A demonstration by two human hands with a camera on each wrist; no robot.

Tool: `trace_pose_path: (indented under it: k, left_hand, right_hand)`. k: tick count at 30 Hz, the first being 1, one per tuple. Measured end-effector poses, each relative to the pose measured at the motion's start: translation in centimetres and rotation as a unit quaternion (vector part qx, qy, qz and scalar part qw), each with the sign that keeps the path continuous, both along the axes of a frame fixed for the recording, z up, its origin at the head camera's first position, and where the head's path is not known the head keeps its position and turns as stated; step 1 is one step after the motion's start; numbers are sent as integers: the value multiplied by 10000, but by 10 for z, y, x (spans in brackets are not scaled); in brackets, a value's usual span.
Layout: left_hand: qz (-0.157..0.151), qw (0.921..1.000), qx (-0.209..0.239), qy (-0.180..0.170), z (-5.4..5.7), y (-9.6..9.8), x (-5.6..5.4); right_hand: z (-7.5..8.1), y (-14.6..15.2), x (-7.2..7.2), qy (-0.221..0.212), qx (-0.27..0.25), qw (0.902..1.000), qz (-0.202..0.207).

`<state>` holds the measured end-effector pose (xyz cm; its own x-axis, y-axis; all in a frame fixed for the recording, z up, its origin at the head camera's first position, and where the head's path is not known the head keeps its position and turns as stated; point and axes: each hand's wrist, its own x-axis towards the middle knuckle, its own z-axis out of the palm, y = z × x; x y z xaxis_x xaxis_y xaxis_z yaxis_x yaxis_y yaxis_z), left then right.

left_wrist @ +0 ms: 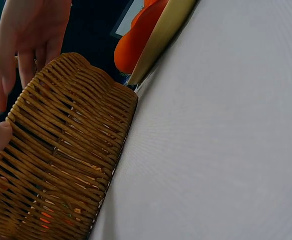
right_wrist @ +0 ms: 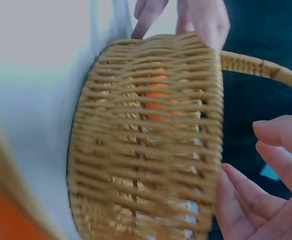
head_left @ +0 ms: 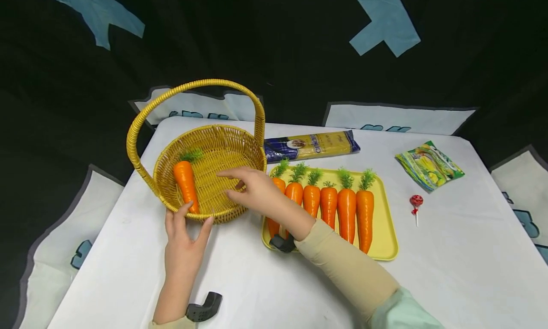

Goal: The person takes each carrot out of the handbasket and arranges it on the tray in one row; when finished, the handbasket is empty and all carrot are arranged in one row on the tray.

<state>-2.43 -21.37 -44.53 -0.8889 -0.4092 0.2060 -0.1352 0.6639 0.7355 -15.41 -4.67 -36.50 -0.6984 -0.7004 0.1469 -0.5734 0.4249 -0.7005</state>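
Note:
A yellow wicker basket with a tall arched handle stands at the left of the table. One orange carrot with a green top lies inside it. My left hand holds the basket's near rim, fingertips over the edge and thumb against the outer side. Above the basket's right side hovers my right hand, its fingers apart and nothing between them. Several more carrots lie side by side on a yellow tray, partly covered by my right forearm. Through the weave, the right wrist view shows the carrot in the basket.
Behind the tray lies a blue and yellow pasta packet. Farther right are a green packet and a red lollipop. A white cloth covers the table, and a dark curtain hangs behind it.

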Motion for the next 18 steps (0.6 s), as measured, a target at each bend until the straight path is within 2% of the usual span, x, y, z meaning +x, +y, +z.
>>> trace_pose_path:
  k: [9, 18]
  left_hand:
    - [-2, 10000, -45, 41, 0, -1, 1]
    - [-39, 9999, -58, 143, 0, -1, 0]
  right_hand:
    - [-10, -38, -9, -735, -35, 9967, 330]
    - [-17, -60, -12, -973, 179, 9939, 486]
